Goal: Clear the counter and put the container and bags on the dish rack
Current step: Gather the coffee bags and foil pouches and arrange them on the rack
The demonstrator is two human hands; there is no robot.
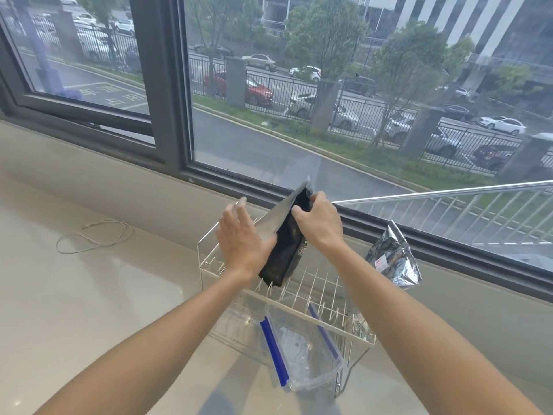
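Seating the black bag (288,244) upright between the dish rack (314,292) tines calls for both hands. Right hand (318,221) pinches the top edge; left hand (242,241) lies flat, fingers straight, against its side. Lower the bottom corner squarely into a slot. Clear container (302,348) and silver bag (393,259) already occupy the rack.

Kitchen: counter (89,295), dish rack (314,295)

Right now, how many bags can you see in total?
2. A black bag is held by both hands above the dish rack. A silver foil bag stands at the rack's right end. None seems hidden.
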